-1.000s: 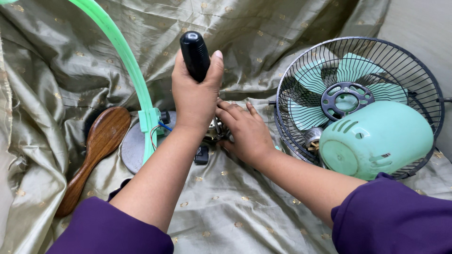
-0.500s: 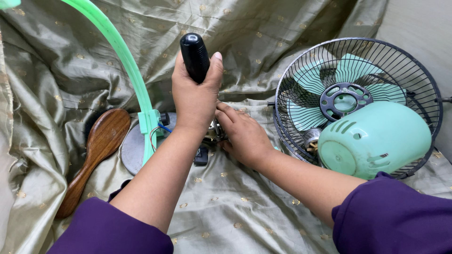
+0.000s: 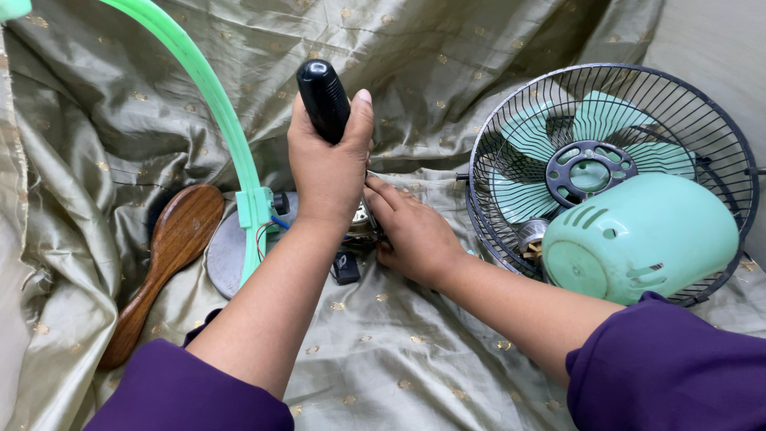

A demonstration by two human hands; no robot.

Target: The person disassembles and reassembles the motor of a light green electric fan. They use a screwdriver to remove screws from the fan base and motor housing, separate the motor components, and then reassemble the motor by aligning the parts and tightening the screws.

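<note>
The left hand [image 3: 331, 172] was closed around a black screwdriver handle [image 3: 321, 100], tip down on the small motor part [image 3: 363, 227]. At four o'clock, the right hand [image 3: 415, 235] steadied that part, fingers curled. The fan's green housing [image 3: 638, 239] already lay apart; fastening looked unfinished.

Black tool handle [image 3: 322, 100] upright above metal part [image 3: 363, 219].

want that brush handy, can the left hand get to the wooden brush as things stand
Probably not at once: the left hand is closed around a black tool handle, and the green curved bar stands between it and the wooden brush.
</note>
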